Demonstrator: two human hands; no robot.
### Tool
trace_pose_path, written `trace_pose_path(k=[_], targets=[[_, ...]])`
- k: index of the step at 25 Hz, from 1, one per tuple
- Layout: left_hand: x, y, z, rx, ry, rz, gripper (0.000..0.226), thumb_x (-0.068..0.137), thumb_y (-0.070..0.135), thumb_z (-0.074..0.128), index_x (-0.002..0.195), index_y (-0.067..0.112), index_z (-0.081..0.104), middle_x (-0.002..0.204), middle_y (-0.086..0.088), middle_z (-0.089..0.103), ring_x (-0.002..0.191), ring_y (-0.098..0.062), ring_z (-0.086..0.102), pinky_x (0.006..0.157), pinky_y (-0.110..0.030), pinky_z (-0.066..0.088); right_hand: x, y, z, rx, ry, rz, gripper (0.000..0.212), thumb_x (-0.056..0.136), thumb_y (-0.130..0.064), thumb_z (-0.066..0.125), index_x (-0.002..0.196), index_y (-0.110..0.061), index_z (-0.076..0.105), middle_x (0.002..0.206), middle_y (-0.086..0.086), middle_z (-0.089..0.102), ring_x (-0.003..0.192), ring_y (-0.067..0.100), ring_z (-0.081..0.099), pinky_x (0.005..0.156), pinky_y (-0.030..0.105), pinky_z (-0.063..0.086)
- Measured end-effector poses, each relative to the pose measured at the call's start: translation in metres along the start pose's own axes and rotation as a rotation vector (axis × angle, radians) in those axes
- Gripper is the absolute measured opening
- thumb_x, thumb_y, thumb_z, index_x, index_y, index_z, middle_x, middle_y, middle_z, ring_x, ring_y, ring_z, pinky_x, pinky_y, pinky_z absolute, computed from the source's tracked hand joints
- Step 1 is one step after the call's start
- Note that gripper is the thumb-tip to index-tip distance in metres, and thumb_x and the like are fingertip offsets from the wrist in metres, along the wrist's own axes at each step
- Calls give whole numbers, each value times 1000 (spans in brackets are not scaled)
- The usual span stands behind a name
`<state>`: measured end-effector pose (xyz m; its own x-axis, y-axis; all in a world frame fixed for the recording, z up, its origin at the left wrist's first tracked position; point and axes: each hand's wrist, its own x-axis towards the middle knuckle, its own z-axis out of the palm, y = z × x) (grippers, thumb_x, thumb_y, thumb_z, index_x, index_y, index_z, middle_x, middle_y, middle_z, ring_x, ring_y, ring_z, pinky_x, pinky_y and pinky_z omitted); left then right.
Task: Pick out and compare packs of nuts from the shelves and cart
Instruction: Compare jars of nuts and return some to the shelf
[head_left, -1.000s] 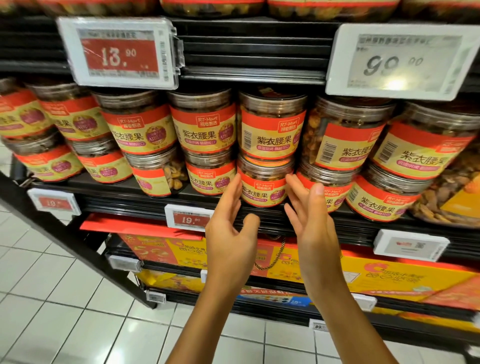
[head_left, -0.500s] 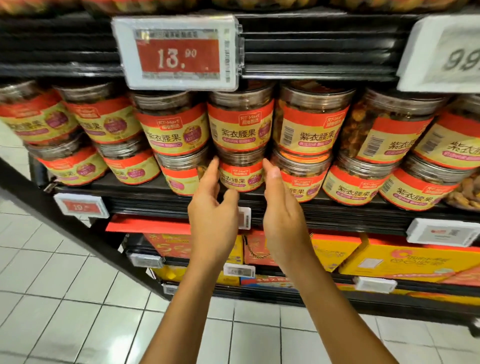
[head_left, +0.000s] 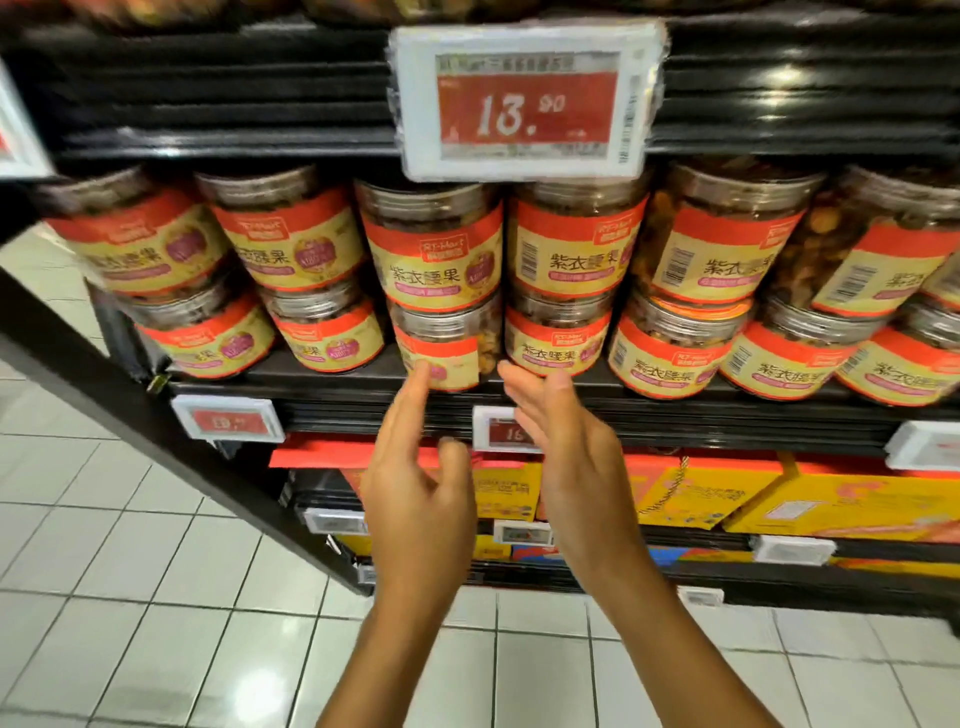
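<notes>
Filling the frame from 9 o'clock to 3 o'clock is the black metal shelf rack, its slanted side post running down to 7 o'clock. Below it at 7 o'clock lies the white tiled floor, an open aisle. On the middle board, clear plastic nut jars with red-and-yellow labels stand two tiers high, packed side by side. The upper tier sits on the lower lids, tucked close under the board above. Very little slack there! One level down, at 4 o'clock, yellow-and-orange cardboard gift boxes line up. At 12 o'clock, the big white price tag with a red panel hangs over the front lip and covers the tops of two jars.

Now the hands, both raised at centre with clear room between them. The left hand has straight fingers and a spread thumb, gripping nothing. Its index tip overlaps the lower label edge of the bottom-tier jar with its label turned sideways; contact is too blurred to call. The right hand has straight fingers lying together, tips at the board's front edge below the neighbouring jar, holding nothing. It half hides a small white-and-red shelf tag.
</notes>
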<state>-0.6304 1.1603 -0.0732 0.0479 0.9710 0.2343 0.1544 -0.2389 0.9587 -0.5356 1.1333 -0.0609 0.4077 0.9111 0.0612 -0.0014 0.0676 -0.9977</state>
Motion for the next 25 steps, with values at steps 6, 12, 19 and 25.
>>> trace_pose_path(k=[6,12,19,25], targets=[[29,-5,-21,-54,-101,-40,70,73,10,41,141,28,37,135,24,47,110,20,47,87,-2,36,22,4,30,-28,50,40,57,95,-51,23,141,-21,39,147,-7,40,135,1,33,116,32,26],[59,-14,-25,-209,-148,-150,68,84,-14,38,144,17,33,143,10,41,122,8,44,103,-13,37,13,2,39,-135,194,-46,57,90,-52,26,134,-23,50,137,-7,52,127,0,44,109,25,35],[39,-18,-35,-212,-178,-117,65,78,-5,45,138,20,43,134,15,51,123,10,45,97,-5,37,22,3,44,-7,131,-10,64,84,-50,25,136,-20,45,142,-8,47,131,-2,38,114,31,30],[49,-16,-43,-195,-220,-108,64,84,-13,41,138,22,42,131,20,50,119,15,44,95,-3,37,26,6,40,-10,104,-25,57,90,-50,26,134,-21,48,136,-13,51,127,-4,43,112,28,32]])
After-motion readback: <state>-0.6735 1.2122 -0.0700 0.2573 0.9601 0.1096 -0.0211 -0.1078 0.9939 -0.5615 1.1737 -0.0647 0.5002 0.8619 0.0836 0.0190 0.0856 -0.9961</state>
